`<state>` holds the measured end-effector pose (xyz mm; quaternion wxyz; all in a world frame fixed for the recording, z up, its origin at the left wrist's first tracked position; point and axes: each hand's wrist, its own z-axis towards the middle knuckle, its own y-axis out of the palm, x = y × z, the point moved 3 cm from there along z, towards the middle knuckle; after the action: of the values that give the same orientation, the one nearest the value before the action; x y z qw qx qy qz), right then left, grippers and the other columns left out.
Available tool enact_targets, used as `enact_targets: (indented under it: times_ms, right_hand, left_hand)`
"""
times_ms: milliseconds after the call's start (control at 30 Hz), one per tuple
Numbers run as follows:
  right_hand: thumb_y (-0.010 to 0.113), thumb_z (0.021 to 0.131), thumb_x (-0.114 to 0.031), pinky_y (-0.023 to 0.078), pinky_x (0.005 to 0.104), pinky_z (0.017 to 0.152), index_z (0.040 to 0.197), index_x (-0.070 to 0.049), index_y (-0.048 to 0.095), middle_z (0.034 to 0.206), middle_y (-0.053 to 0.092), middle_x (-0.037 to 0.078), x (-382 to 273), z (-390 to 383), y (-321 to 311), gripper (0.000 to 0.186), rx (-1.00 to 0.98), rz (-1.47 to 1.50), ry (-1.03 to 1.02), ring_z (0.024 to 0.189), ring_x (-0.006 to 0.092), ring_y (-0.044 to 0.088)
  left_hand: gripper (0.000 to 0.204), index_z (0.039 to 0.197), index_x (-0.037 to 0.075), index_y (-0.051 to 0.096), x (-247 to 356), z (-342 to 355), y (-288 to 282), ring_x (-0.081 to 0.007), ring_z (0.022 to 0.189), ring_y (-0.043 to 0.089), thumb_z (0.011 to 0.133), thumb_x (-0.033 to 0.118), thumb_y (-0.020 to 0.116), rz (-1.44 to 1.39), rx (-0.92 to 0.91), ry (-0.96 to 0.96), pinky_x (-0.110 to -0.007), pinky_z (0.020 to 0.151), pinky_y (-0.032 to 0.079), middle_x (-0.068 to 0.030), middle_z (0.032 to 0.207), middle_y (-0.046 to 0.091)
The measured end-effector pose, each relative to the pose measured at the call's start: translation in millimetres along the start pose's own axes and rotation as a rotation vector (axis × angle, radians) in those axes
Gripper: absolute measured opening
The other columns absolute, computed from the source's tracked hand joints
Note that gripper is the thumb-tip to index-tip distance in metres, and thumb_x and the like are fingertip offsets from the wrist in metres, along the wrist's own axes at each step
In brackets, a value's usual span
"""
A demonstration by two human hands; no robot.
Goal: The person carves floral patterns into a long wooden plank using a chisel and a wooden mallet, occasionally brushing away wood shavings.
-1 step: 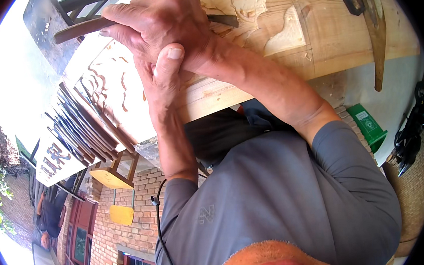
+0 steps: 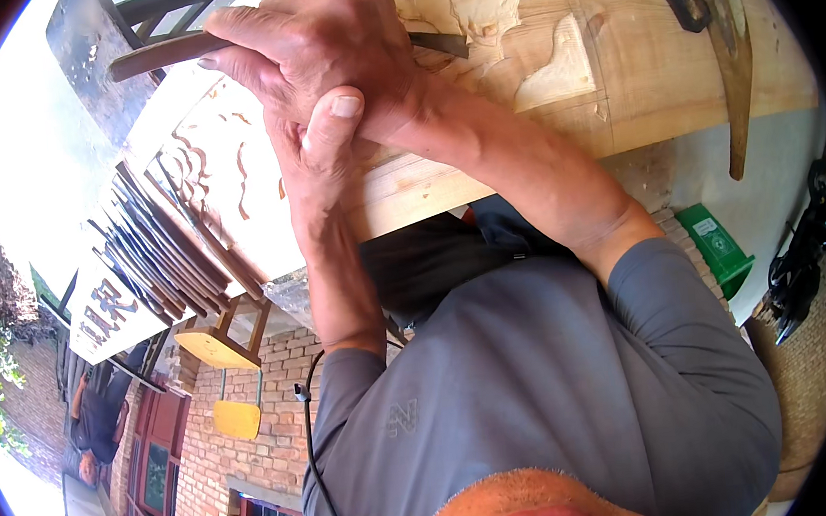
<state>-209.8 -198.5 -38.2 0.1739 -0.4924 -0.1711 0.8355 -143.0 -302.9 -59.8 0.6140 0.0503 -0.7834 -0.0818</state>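
My right hand (image 2: 338,50) is closed around a carving chisel (image 2: 159,57), its dark handle sticking out to the left. On the other side of the hand, the narrow metal blade (image 2: 440,44) lies low over the carved surface of a pale wooden board (image 2: 650,65). My left hand (image 2: 322,149) is tucked closed beneath the right one, its thumb pressed against the heel of that hand. The left fingers, and whatever they hold, are hidden. Raised curved shapes and shallow cuts mark the wood around the blade.
Several long chisels (image 2: 164,244) lie side by side at the bench's left end. A tapered wooden tool with a black hexagonal head (image 2: 687,5) overhangs the board's near edge at right. Beyond stand a yellow chair (image 2: 237,417), a green bin (image 2: 716,246) and a person (image 2: 101,418).
Both hands and the chisel have shifted very slightly to the right. The grip looks the same.
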Motion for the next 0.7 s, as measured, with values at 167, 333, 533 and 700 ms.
enact_targets:
  times_ms: [167,333,533,700]
  right_hand:
    - [0.083,0.092,-0.033,0.057,0.0396,0.052,0.110,-0.013,0.078,0.076,0.073,0.007,-7.4,0.4,-7.7,0.028,0.083,-0.080,-0.043,0.063,0.0262,0.075]
    - [0.080,0.095,-0.038,0.057,0.0429,0.051,0.101,-0.014,0.074,0.075,0.073,0.009,-11.5,7.4,-4.7,0.025,0.033,0.059,-0.122,0.063,0.0277,0.076]
    - [0.078,0.097,-0.040,0.058,0.0425,0.052,0.101,-0.015,0.074,0.073,0.072,0.007,-6.3,3.1,8.4,0.026,0.080,0.054,-0.056,0.063,0.0285,0.076]
    - [0.087,0.090,-0.028,0.058,0.0367,0.055,0.116,-0.012,0.081,0.079,0.075,0.006,-5.9,-0.9,-0.4,0.031,0.085,0.009,-0.021,0.065,0.0265,0.074]
  left_hand:
    - [0.108,0.158,-0.007,0.040,2.1,-2.8,18.3,-0.0228,0.129,0.060,0.084,0.052,0.092,-0.110,0.159,0.121,-0.037,0.108,0.051,-0.0157,0.146,0.056]
    - [0.120,0.167,0.001,0.025,-13.3,-1.4,6.8,-0.0305,0.142,0.053,0.086,0.061,0.088,-0.152,0.115,0.156,-0.045,0.119,0.046,-0.0186,0.156,0.048]
    - [0.124,0.168,0.000,0.024,-14.4,-2.2,13.0,-0.0299,0.142,0.053,0.084,0.065,0.089,-0.196,0.119,0.150,-0.045,0.119,0.046,-0.0181,0.156,0.048]
    - [0.113,0.159,-0.007,0.040,-24.8,-1.0,-0.5,-0.0227,0.129,0.059,0.083,0.059,0.091,-0.103,0.118,0.178,-0.038,0.110,0.050,-0.0146,0.144,0.056]
